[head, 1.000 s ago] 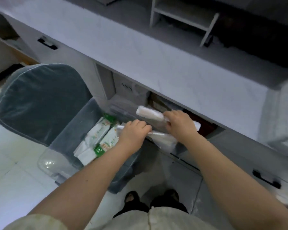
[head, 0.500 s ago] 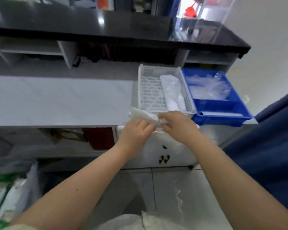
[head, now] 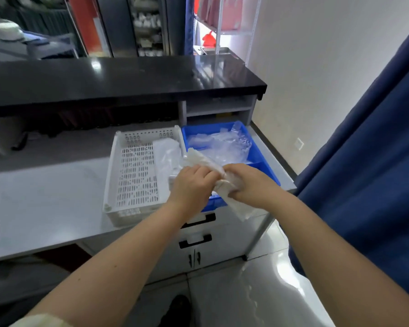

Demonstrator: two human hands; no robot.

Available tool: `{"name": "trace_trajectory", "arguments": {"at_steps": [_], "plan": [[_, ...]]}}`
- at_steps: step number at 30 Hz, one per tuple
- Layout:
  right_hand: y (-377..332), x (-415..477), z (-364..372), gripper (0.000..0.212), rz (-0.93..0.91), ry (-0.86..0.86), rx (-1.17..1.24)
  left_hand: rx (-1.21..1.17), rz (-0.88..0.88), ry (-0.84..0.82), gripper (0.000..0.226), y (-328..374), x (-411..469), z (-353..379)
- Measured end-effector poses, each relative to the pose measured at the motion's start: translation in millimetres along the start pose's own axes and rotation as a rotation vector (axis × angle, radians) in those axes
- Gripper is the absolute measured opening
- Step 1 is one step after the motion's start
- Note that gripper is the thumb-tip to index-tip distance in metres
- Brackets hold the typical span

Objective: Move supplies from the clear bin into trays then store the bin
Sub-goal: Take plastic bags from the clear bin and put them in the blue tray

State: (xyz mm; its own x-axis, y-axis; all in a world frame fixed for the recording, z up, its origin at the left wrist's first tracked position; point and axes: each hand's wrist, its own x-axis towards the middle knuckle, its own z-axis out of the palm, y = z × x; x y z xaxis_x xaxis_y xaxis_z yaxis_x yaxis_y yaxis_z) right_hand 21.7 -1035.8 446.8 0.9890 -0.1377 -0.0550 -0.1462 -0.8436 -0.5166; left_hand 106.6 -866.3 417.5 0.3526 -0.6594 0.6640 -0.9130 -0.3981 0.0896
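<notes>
A pale grey tabletop (head: 45, 197) runs under a black upper counter (head: 128, 79), with a blue curtain (head: 364, 161) hanging at your right. Two trays sit side by side at the tabletop's right end: a white slotted tray (head: 132, 175) with a clear packet lying along its right side, and a blue tray (head: 265, 156) touching it, filled at the back with crumpled clear wrappers (head: 222, 145).

You hold a bundle of clear-wrapped supplies (head: 206, 161) between both hands, just above the seam where the two trays meet. Your left hand (head: 191, 182) has its fingers curled closed over the bundle's near part; your right hand (head: 248, 182) is closed on the other end, where loose plastic trails down past the tabletop edge. The clear bin is out of sight here.

The step looks like setting this bundle into a tray. Decide which tray first, since you hover over the divide. Gather the trailing plastic up before lowering, so it does not snag on the blue rim or hang outside. Lay the bundle flat alongside what is already there, then let go with both hands together so it does not tip over the wall.
</notes>
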Motion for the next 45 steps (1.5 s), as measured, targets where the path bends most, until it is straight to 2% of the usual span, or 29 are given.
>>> {"name": "trace_trajectory", "arguments": {"at_steps": [3,6,8,10,14,17,20,22,24,25,28,32,34,38,45], "plan": [[13.9,29.9,2.5,0.045,0.013,0.133,-0.086,0.015,0.033,0.016,0.031,-14.8,18.8,21.0],[29.8,64.0,2.7,0.046,0.019,0.130,-0.092,0.129,-0.034,0.033,0.047,-41.0,34.7,46.5],[37.3,89.6,4.1,0.045,0.001,0.107,-0.135,0.208,-0.043,-0.019,0.059,-61.7,46.0,63.5],[41.0,115.9,2.7,0.041,-0.017,0.069,-0.136,0.248,0.003,-0.154,0.062,-82.1,61.3,77.9],[49.9,165.5,-11.3,0.032,-0.005,0.034,-0.102,0.179,0.014,-0.406,0.032,-117.7,104.3,104.2],[59.0,199.1,-24.2,0.032,-0.036,0.058,-0.155,0.135,-0.047,-0.437,0.021,-136.9,134.0,123.4],[72.6,215.4,-31.4,0.034,-0.206,0.197,-0.192,0.083,-0.124,-0.437,0.020,-156.5,148.6,141.3],[86.5,214.6,-30.0,0.033,-0.358,0.370,-0.198,0.057,-0.186,-0.449,0.017,-168.6,152.4,150.0],[101.1,209.0,-21.7,0.024,-0.471,0.523,-0.204,0.075,-0.245,-0.444,0.015,-177.5,154.9,156.0],[107.7,206.0,-15.0,0.020,-0.509,0.544,-0.209,0.099,-0.263,-0.440,0.016,-180.4,156.0,158.3],[121.6,201.5,3.7,0.022,-0.493,0.451,-0.243,0.119,-0.318,-0.413,0.018,-186.2,159.8,162.6],[133.4,208.6,12.0,0.043,-0.263,0.354,-0.211,0.106,-0.417,-0.347,0.020,-190.2,163.8,159.2],[136.4,214.3,13.6,0.055,-0.207,0.201,-0.215,0.100,-0.462,-0.325,0.023,-190.5,164.5,155.9],[144.8,227.3,26.3,0.070,-0.195,-0.101,-0.349,0.132,-0.480,-0.354,0.024,-187.0,169.9,154.6],[153.4,247.2,52.1,0.091,-0.194,-0.312,-0.347,0.137,-0.539,-0.399,0.027,-172.8,174.3,162.1]]}}
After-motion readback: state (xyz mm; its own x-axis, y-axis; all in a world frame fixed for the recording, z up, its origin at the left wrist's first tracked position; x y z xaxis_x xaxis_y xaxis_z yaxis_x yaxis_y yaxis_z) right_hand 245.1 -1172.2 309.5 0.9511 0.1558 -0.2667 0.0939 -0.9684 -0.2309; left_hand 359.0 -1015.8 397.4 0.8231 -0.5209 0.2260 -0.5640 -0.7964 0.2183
